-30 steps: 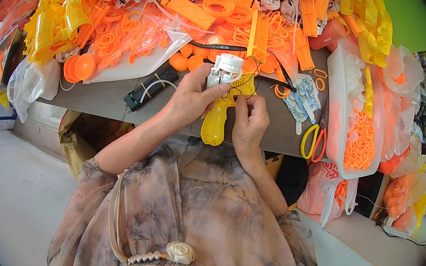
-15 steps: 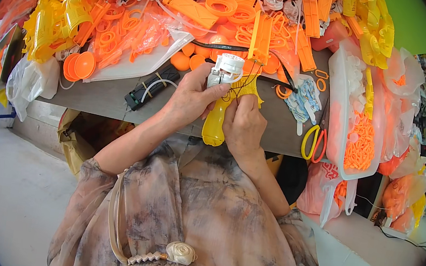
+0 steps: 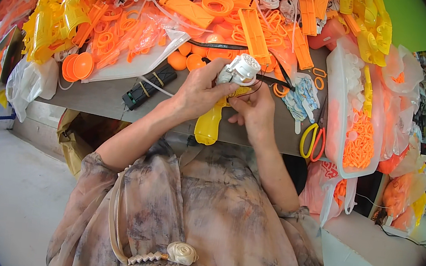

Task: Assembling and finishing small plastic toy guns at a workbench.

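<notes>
My left hand [image 3: 197, 91] is closed round a white motor unit [image 3: 243, 68] with a round slotted cap, which it holds tilted to the right above the table's near edge. Below the same hand hangs a yellow translucent plastic shell [image 3: 207, 127], its upper part covered by my fingers. Close against the shell's right side is my right hand [image 3: 256, 114], its fingers bent and pinched together. Thin dark wires run from the motor unit toward those fingertips, but what they grip is hidden. An orange rectangular case [image 3: 254, 34] lies just beyond my hands.
Orange and yellow plastic parts heap across the back. On the left lie a black rectangular case [image 3: 149, 87] and orange cups [image 3: 78, 66]. Scissors [image 3: 313, 142] and light blue patterned pieces [image 3: 302, 99] lie on the right, beside a clear tub [image 3: 374, 166] of small orange parts.
The motor unit has moved right and tilted. My right hand has shifted right and up, loosening its fist. The orange case has changed its tilt, and the shell has moved slightly left.
</notes>
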Demonstrator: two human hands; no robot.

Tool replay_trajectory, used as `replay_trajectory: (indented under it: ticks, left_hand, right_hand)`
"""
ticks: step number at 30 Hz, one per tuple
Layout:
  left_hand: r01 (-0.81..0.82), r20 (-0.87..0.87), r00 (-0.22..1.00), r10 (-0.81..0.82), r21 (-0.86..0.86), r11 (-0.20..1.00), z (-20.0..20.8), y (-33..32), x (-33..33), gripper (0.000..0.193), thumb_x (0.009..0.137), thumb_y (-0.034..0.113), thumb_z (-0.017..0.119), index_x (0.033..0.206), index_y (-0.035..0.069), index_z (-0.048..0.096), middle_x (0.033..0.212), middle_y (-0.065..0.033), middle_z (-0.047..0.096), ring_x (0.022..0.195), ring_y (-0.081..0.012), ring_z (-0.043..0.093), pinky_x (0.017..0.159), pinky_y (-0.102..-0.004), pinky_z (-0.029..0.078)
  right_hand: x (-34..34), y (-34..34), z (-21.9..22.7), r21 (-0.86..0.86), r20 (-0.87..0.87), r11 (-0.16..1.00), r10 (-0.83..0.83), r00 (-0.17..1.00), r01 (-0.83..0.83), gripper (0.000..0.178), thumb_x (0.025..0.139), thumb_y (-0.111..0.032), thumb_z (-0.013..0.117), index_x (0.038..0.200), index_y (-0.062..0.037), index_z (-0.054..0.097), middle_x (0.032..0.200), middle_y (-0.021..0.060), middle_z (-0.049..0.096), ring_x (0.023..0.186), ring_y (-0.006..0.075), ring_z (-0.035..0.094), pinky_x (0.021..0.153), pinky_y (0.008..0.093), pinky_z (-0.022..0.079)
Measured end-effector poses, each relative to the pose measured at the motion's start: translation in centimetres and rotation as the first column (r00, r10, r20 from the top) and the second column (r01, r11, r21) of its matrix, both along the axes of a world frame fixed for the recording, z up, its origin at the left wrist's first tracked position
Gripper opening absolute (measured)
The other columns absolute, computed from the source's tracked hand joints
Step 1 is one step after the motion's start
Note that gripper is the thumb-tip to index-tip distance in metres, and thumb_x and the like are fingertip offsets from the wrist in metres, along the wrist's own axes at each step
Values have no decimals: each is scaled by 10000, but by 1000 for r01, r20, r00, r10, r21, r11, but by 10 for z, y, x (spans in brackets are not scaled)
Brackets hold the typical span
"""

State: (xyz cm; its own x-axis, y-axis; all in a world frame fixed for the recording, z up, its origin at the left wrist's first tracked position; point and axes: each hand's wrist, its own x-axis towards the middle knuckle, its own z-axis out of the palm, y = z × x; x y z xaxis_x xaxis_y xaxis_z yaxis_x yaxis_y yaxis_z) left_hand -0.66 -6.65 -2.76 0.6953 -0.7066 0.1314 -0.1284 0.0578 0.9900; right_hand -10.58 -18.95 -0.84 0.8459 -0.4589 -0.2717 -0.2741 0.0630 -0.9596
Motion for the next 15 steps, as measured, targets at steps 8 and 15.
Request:
replay_trajectory:
  ticks: [8, 15]
  left_hand:
    - [1, 61, 998, -9, 129, 992, 14, 7, -6, 373, 893, 98, 607, 1225, 5, 464, 871, -7, 584, 704, -52, 513, 597, -218, 436]
    - [45, 179, 980, -87, 224, 973, 17, 6, -12, 426, 837, 147, 649, 1201, 21, 467, 863, -183, 629, 762, -285, 644, 651, -361, 493]
  right_hand:
    - [-35, 23, -31, -867, 299, 473, 239, 924, 158, 389, 743, 87, 624, 1127, 69, 561, 980, 188, 533, 842, 362, 549, 735, 377, 472]
    - [-39, 19, -36, -908, 202, 413, 281, 938, 72, 436, 721, 93, 607, 1154, 64, 561, 1022, 185, 540, 909, 338, 530, 747, 392, 458]
